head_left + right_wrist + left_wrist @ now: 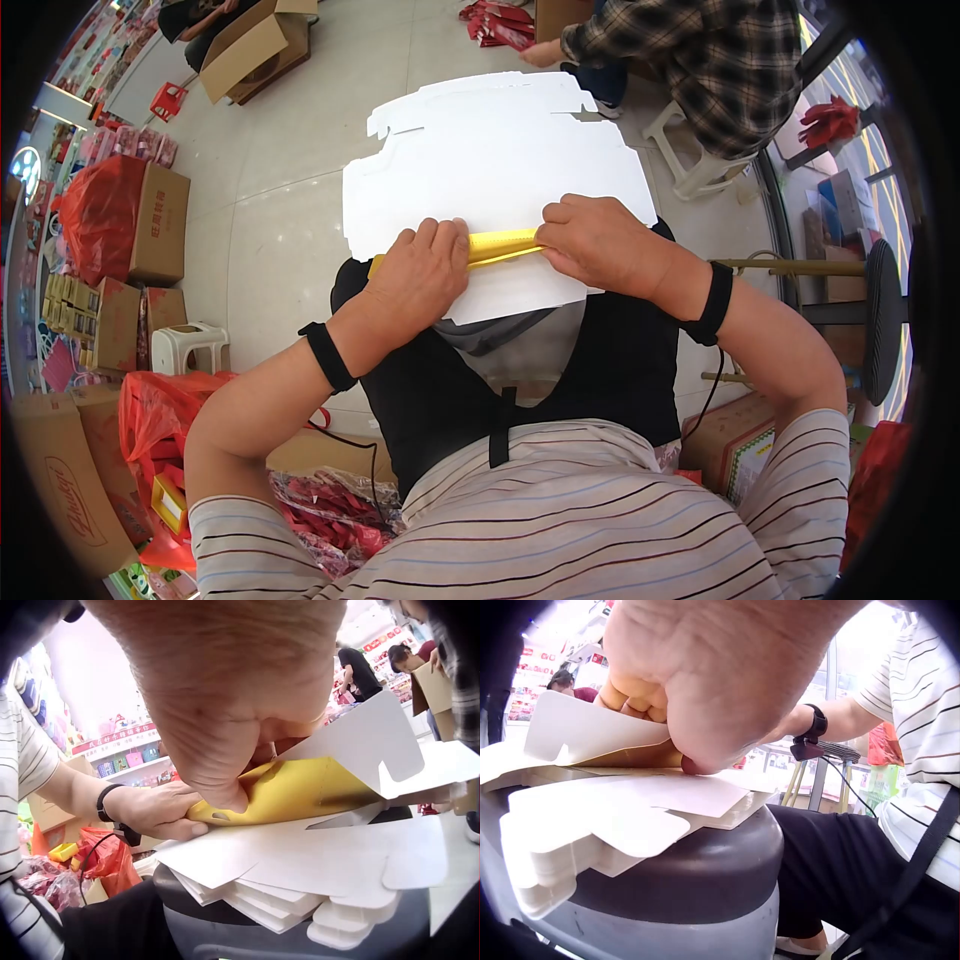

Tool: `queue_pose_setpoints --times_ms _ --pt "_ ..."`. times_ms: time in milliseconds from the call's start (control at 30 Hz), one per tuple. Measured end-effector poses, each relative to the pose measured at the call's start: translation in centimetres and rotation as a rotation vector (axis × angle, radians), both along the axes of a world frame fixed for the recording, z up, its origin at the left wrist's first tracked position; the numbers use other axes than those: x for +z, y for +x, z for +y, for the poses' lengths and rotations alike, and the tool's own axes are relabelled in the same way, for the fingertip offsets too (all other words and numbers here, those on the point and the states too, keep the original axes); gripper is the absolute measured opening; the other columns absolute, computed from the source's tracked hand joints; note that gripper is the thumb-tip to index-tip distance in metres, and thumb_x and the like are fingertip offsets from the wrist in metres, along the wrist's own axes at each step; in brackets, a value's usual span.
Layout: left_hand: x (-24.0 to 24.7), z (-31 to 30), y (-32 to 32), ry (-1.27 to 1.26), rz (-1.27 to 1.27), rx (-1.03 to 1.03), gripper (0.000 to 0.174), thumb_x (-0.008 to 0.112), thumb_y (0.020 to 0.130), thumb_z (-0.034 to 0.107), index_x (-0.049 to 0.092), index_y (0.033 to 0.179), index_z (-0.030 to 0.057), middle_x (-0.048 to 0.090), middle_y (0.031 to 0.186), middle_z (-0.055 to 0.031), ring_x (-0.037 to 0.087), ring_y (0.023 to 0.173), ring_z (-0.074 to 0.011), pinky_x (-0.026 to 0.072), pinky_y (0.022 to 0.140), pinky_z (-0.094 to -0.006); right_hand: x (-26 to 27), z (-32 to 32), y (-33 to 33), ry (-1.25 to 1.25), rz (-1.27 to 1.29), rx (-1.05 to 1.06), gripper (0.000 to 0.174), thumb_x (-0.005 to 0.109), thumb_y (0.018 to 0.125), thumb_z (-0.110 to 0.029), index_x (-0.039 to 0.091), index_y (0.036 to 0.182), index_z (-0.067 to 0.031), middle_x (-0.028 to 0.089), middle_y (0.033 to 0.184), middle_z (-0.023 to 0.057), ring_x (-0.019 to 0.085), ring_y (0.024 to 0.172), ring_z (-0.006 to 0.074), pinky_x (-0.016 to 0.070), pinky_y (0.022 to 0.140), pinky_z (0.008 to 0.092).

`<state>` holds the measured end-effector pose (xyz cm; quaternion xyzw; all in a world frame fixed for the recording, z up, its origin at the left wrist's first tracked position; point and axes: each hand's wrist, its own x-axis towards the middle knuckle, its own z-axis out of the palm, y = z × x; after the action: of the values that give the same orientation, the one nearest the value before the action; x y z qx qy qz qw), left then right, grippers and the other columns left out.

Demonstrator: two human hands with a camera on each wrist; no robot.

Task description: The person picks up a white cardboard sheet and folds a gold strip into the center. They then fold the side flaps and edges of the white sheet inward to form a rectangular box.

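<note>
Flat white die-cut card sheets [500,150] lie stacked on a dark rounded support [682,877] between the person's knees. The top sheet's near part is folded up, showing a yellow face [300,791]. In the head view the left hand [422,275] grips the left part of this yellow fold [500,243] with curled fingers. The right hand [605,245] pinches its right end, thumb against the yellow face in the right wrist view. White notched flaps stick out at the stack's sides.
Cardboard boxes [160,225], a white stool [190,347] and red bags [150,420] stand at the left. A seated person in a plaid shirt [690,60] is at the upper right. An open carton [262,50] sits at the upper left.
</note>
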<state>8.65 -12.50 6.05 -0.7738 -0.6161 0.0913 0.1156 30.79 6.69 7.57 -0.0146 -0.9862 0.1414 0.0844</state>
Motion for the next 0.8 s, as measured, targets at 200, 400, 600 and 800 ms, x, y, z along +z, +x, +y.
queue_pose_setpoints --times_ms 200,400,600,800 --pt "0.5 -0.1 0.3 0.013 0.065 -0.04 0.052 0.065 0.096 0.016 0.06 0.138 -0.0139 0.061 0.106 -0.0131 0.061 0.096 -0.0236 0.0537 0.079 -0.0349 0.2 -0.2 0.3 0.019 -0.003 0.018 0.01 0.078 0.091 -0.015 0.072 0.094 -0.0079 0.067 0.096 0.0058 0.068 0.096 0.0262 0.059 0.082 0.0394" --pt "1.0 -0.4 0.6 -0.003 0.064 -0.056 0.051 0.062 0.095 0.01 0.058 0.139 -0.0154 0.06 0.106 -0.0128 0.06 0.097 -0.0226 0.0532 0.079 -0.0335 0.0 -0.7 1.1 0.081 0.002 0.03 0.013 0.077 0.087 -0.011 0.071 0.097 -0.0072 0.066 0.099 0.0054 0.066 0.1 0.0253 0.0598 0.083 0.0375" --pt "1.0 -1.8 -0.3 -0.008 -0.047 -0.065 0.056 0.059 0.096 0.008 0.051 0.147 -0.0137 0.06 0.12 -0.0179 0.061 0.107 -0.0272 0.0549 0.089 -0.0356 -0.1 -0.7 3.3 0.182 0.003 0.007 0.024 0.072 0.082 -0.002 0.067 0.106 -0.0033 0.063 0.104 0.0083 0.063 0.1 0.0256 0.0602 0.083 0.0364" --pt "1.1 -2.3 -0.3 -0.053 -0.117 -0.011 0.056 0.059 0.097 0.007 0.051 0.149 -0.01 0.06 0.136 -0.0219 0.061 0.12 -0.0328 0.0529 0.102 -0.0401 -0.7 -1.0 3.8 0.196 0.075 -0.006 0.036 0.069 0.084 -0.002 0.067 0.12 -0.0006 0.061 0.098 0.0091 0.063 0.095 0.0262 0.0587 0.078 0.0358"
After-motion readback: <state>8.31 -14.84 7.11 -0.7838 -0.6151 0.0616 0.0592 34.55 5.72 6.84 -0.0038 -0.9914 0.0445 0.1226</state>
